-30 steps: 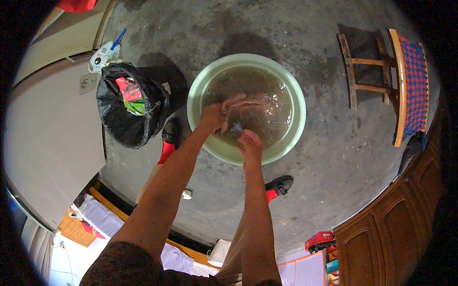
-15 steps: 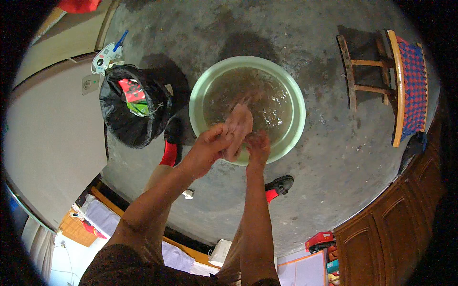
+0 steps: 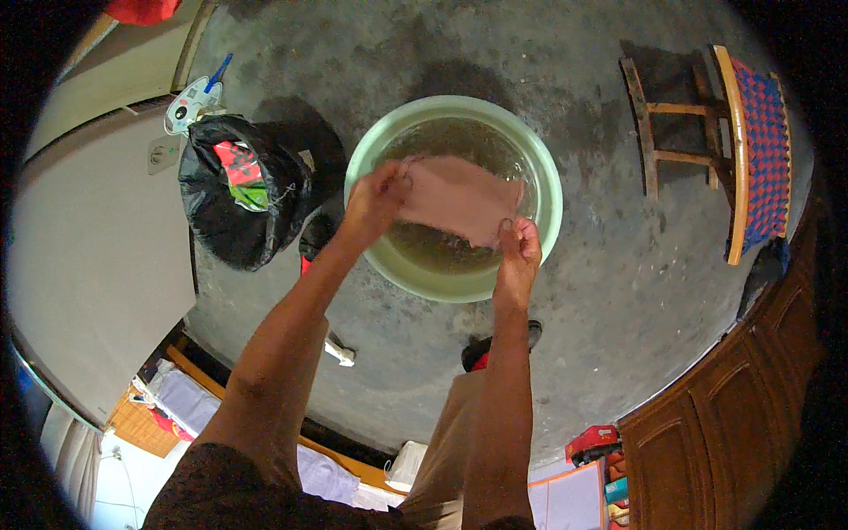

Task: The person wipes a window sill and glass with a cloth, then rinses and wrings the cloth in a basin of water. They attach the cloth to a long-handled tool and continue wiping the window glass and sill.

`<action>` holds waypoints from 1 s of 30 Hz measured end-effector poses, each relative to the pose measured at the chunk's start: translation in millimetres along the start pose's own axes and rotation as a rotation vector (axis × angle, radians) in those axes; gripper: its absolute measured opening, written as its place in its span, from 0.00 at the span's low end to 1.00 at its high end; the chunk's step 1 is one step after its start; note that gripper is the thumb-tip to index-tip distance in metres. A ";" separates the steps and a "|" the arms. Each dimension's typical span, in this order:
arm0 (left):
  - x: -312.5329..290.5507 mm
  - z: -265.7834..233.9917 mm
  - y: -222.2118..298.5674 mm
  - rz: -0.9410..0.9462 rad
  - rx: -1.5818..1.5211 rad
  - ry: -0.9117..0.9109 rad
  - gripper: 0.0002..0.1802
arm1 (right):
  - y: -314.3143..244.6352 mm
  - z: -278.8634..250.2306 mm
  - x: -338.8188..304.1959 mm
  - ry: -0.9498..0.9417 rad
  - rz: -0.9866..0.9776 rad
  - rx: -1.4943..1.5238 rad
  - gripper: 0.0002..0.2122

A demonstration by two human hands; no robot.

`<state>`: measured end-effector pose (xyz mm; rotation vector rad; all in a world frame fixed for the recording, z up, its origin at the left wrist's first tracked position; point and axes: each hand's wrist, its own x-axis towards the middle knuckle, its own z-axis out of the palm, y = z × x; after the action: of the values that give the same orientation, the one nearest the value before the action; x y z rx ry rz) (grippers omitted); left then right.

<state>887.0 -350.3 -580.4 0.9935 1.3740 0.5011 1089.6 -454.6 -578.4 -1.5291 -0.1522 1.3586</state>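
Observation:
A pale pink cloth [image 3: 459, 199] is stretched out flat over a light green basin [image 3: 355, 181] of murky water. My left hand [image 3: 375, 201] is closed on the cloth's left end, a little blurred. At the lower right corner my right hand [image 3: 519, 252] pinches it between thumb and fingers. The cloth looks wet and hides much of the water [image 3: 424, 247] beneath. Whether its underside touches the surface I cannot tell.
A black bag-lined bin [image 3: 234, 199] with wrappers inside stands left of the basin. A wooden stool with a woven seat [image 3: 767, 163] lies tipped at the right. Brown cabinet doors [image 3: 707, 442] line the lower right; my shoe [image 3: 533, 334] rests below the basin.
The bunched cloth has been spread open between my hands. My right hand moved right and my left hand moved up, so they are farther apart. My feet have shifted.

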 end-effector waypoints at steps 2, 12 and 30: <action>27.5 -2.7 -17.1 0.083 0.262 0.052 0.12 | 4.4 4.9 5.7 -0.026 -0.055 -0.037 0.10; -61.4 -0.3 44.6 -0.066 0.146 0.065 0.11 | -11.2 2.2 -71.1 0.007 0.136 -0.064 0.08; -121.8 8.9 107.0 0.163 0.294 -0.397 0.18 | -35.9 45.3 -122.9 -0.200 0.342 0.338 0.16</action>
<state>899.5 -394.1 -424.5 1.3714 1.0294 0.2053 1029.0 -493.8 -463.3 -1.1675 0.2160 1.7097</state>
